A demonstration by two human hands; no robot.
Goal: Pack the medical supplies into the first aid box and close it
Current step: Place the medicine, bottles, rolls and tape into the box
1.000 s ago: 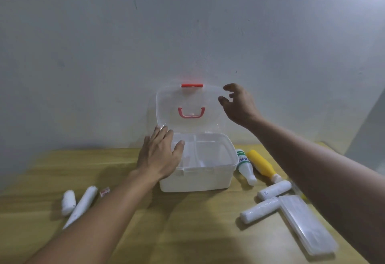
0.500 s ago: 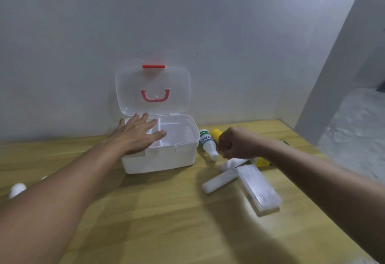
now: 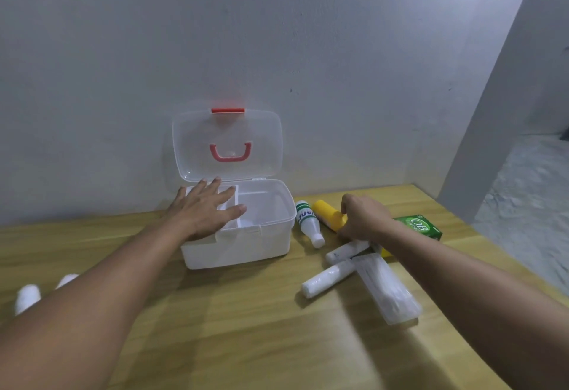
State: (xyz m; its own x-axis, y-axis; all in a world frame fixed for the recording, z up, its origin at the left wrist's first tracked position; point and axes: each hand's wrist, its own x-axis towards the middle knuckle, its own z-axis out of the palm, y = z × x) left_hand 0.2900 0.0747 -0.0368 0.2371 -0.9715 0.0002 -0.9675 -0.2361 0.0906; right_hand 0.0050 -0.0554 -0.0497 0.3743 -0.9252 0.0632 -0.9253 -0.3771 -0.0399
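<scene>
Head view: the first aid box (image 3: 237, 245) stands open with nothing visible inside, so packing has barely begun. The left hand (image 3: 206, 211) rests flat on its left rim. To the right, the right hand (image 3: 363, 218) curls around the yellow bottle (image 3: 328, 217) on the surface (image 3: 246, 328).

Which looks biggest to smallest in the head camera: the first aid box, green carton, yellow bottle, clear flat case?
1. first aid box
2. clear flat case, though it lies nearer the camera
3. green carton and yellow bottle: both partly hidden by the right hand, so unranked.
</scene>
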